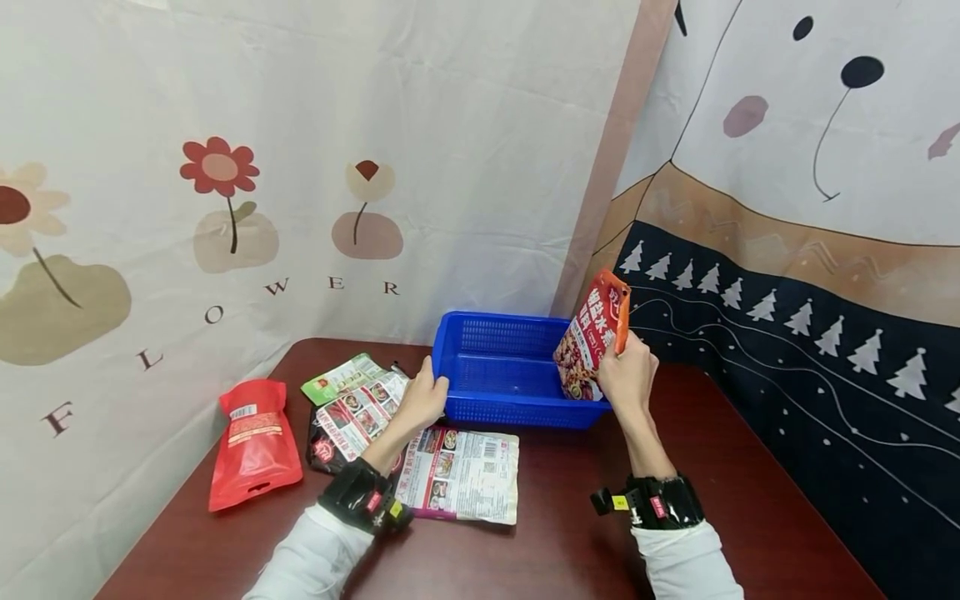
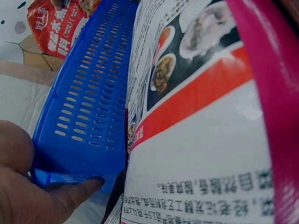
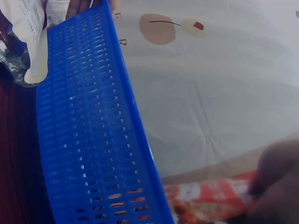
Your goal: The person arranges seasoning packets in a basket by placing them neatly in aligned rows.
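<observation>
A blue perforated plastic basket stands at the back of the table. My left hand grips its left end, thumb over the rim; in the left wrist view the thumb and a finger pinch the basket wall. With my right hand I hold a red-orange food packet by its upper edge. The packet is tilted, its lower part inside the basket's right end. In the right wrist view the packet shows behind the basket wall, partly hidden by my blurred hand.
Left of the basket lie a green packet, a white-and-red packet over a dark one, and a white packet with a purple edge. A red pouch lies farther left on the brown table. Printed cloth hangs behind.
</observation>
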`<action>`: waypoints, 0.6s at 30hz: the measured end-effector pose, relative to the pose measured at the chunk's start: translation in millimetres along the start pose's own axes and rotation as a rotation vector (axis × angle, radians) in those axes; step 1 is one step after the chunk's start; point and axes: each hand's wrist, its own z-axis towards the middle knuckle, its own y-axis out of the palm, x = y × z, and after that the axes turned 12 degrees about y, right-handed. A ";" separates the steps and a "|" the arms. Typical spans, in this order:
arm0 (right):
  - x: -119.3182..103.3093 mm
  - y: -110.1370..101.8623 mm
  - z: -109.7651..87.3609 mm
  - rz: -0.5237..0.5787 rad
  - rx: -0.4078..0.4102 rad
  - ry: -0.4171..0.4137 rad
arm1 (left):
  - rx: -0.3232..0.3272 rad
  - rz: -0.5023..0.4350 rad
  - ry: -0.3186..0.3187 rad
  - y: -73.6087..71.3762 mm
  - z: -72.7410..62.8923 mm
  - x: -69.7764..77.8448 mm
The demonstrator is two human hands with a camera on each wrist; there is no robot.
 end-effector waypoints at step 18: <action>-13.0 18.6 24.3 -0.153 -0.093 0.007 | -0.022 0.007 -0.017 -3.2 -3.4 10.0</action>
